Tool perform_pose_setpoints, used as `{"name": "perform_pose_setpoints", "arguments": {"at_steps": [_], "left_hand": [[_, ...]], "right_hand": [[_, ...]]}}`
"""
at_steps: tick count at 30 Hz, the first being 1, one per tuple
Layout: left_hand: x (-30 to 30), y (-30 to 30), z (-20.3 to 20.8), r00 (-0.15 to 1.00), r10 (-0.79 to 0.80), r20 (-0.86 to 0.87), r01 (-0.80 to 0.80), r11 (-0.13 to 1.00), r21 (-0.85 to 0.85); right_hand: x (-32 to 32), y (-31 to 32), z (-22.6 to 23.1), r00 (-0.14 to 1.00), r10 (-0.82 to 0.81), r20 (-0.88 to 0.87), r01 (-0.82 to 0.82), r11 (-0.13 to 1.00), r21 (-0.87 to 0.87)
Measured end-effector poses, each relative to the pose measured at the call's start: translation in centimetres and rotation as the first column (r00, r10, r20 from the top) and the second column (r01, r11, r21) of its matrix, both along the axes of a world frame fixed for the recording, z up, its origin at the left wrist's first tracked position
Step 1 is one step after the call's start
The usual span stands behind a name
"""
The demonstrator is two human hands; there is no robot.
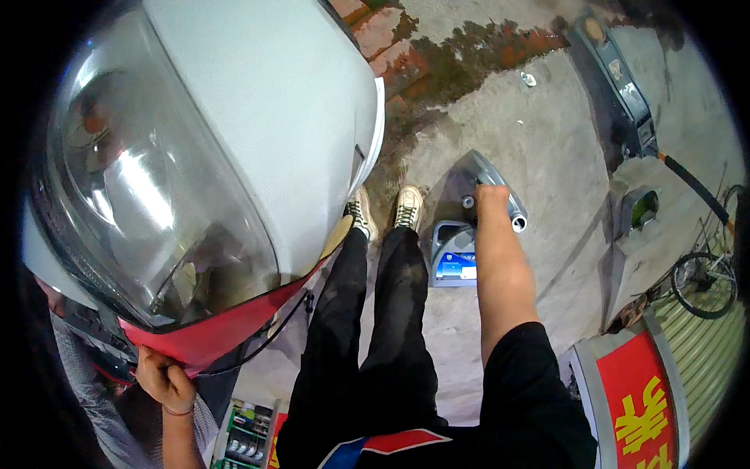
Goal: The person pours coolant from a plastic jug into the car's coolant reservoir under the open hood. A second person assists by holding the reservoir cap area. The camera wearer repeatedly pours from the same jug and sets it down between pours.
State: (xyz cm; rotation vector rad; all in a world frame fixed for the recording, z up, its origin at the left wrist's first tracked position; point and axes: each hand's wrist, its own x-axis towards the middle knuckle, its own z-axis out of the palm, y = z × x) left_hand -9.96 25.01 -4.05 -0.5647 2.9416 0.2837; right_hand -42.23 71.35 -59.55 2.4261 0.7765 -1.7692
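My right hand (492, 198) reaches down and is closed round a grey plastic jug (488, 168), whose round mouth (519, 224) shows beside my wrist. Right next to it, a second grey jug with a blue label (451, 266) stands on the concrete, its neck visible near my fingers. On the left, my left hand (166, 381) has its fingers bent over the edge of a red sheet (226, 328). That sheet lies along the near side of a white car front (273, 94), below its large headlight (156, 180).
A dark cord (277, 332) hangs by the red sheet. A grey floor jack (621, 82) with a long handle lies at the far right. A bicycle wheel (703, 285), a red sign (637, 391) and a shelf of goods (248, 434) are around me. Wet brick paving lies ahead.
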Motion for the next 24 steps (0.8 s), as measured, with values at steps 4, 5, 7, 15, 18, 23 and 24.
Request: {"name": "perform_pose_setpoints", "arguments": {"at_steps": [4,5,7,15,18,23,24], "left_hand": [[0.3,0.6,-1.0,0.997,0.009,-0.071,-0.012,0.999,-0.036],[0.3,0.3,-0.9,0.993,-0.067,-0.102,0.055,0.992,-0.113],[-1.9,-0.1,-1.7,0.987,-0.137,-0.084,0.125,0.982,-0.139],[-2.9,1.5,0.0,0.996,0.006,-0.092,-0.016,0.994,-0.11],[-2.9,1.6,0.2,0.992,0.055,-0.115,-0.066,0.994,-0.086],[-1.2,0.9,1.8,0.96,0.101,-0.261,-0.1,0.995,0.015],[-0.3,0.4,2.4,0.949,0.129,-0.287,-0.133,0.991,0.007]], "right_hand": [[0.8,1.5,2.7,0.987,0.105,-0.121,-0.132,0.959,-0.251],[1.5,1.2,4.0,0.991,0.102,-0.085,-0.122,0.952,-0.281],[3.3,4.7,6.4,0.928,0.338,-0.156,-0.371,0.88,-0.295],[1.0,-10.1,32.9,0.303,0.762,-0.572,-0.914,0.403,0.052],[-1.3,-21.8,46.1,-0.082,0.746,-0.66,-0.873,0.265,0.408],[-0.3,-38.6,58.9,-0.822,0.528,-0.215,-0.226,0.045,0.973],[-0.1,-41.0,59.4,-0.884,0.466,-0.02,-0.012,0.021,1.0]]}}
